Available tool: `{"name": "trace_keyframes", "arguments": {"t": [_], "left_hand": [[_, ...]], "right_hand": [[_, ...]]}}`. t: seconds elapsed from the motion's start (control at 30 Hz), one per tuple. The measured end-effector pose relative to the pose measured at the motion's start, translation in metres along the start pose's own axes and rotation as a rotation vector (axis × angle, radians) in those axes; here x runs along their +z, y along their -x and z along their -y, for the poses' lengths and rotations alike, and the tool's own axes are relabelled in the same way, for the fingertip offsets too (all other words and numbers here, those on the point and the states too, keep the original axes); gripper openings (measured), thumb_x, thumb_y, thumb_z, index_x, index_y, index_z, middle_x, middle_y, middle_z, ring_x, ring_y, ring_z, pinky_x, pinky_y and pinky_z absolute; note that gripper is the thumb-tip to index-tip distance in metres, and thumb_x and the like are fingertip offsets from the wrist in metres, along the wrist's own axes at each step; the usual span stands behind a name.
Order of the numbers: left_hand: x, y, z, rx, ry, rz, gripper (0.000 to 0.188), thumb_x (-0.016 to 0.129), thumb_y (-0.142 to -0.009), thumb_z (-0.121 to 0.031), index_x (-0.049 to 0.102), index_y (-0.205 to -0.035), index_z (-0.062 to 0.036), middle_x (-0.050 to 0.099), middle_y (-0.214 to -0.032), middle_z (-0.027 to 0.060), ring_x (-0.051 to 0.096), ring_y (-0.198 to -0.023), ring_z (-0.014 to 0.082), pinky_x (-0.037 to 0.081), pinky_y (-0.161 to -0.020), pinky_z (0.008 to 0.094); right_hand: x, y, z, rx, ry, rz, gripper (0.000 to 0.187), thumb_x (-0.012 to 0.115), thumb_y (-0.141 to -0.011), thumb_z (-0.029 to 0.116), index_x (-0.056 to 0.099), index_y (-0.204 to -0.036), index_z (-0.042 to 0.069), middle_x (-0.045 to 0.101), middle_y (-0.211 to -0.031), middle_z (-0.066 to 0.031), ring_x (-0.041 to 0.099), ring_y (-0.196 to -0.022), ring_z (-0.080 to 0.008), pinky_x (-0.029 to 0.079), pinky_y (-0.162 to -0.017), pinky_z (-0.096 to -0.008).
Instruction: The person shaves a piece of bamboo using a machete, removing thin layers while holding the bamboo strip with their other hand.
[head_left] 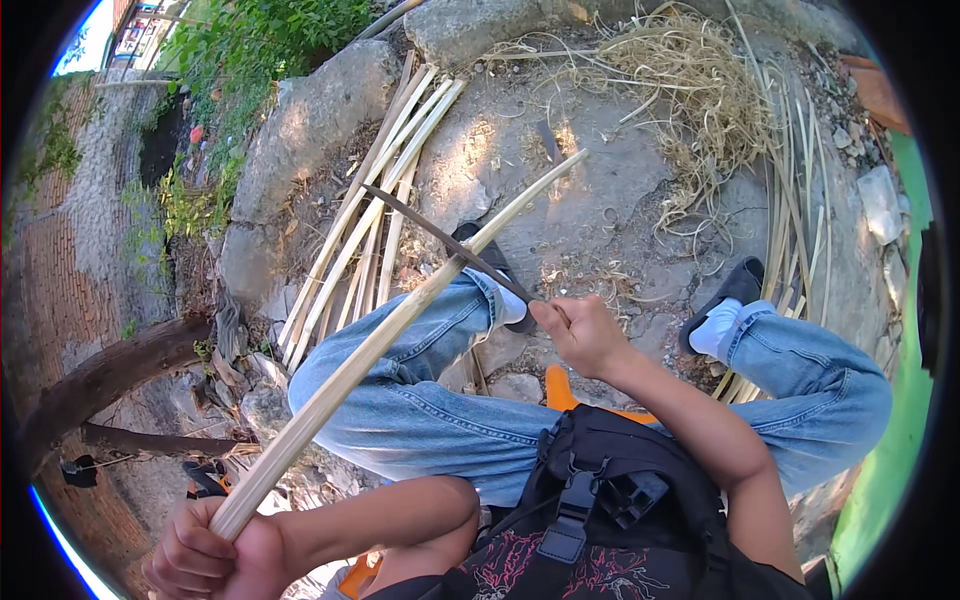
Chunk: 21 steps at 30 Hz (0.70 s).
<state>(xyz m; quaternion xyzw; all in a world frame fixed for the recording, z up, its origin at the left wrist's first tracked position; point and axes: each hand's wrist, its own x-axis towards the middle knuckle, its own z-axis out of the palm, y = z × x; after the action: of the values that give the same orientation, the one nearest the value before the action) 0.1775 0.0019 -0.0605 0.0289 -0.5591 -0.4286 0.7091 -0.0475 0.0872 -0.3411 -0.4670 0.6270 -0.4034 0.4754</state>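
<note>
Cracked grey ground (610,220), sunlit in spots, w/ curly shavings (690,85) heaped approx 1-2 o'clock & loose pale slats (438,115) lying side by side abt 11 o'clock. L grip (215,550), btwn 7 & 8 o'clock, is closed round nr end of a long pale strip (345,385), which runs up past the bent L leg (420,425) to approx 1 o'clock. R grip (580,335), just off centre twd 4 o'clock, is wrapped on a dark blade (420,222), tip to 10 o'clock, crossing strip past its mid; can't tell if it's cutting in
</note>
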Motion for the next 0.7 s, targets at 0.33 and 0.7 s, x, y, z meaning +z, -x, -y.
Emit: {"name": "trace_keyframes", "arguments": {"t": [0.33, 0.7], "left_hand": [[0.01, 0.002, -0.007, -0.042, -0.11, -0.078, 0.037, 0.04, -0.085, -0.014, 0.027, -0.051, -0.0174, 0.026, -0.043, -0.0061, 0.021, -0.033, 0.0039, 0.019, -0.035, 0.0194], [0.011, 0.013, 0.003, 0.266, -0.334, -0.148, 0.044, 0.033, -0.098, -0.031, 0.027, -0.056, -0.0179, 0.019, -0.047, -0.0071, 0.017, -0.038, 0.0052, 0.032, -0.035, 0.0231]], "right_hand": [[-0.004, 0.002, 0.017, 0.089, 0.106, -0.001, 0.055, 0.05, -0.091, 0.044, 0.055, -0.06, 0.0, 0.048, -0.047, -0.0185, 0.054, -0.044, -0.0336, 0.04, -0.044, -0.0396], [0.002, 0.011, 0.036, 0.071, 0.011, -0.002, 0.058, 0.048, -0.09, 0.048, 0.055, -0.061, 0.0, 0.049, -0.048, -0.0189, 0.053, -0.045, -0.0354, 0.041, -0.046, -0.0411]]}}
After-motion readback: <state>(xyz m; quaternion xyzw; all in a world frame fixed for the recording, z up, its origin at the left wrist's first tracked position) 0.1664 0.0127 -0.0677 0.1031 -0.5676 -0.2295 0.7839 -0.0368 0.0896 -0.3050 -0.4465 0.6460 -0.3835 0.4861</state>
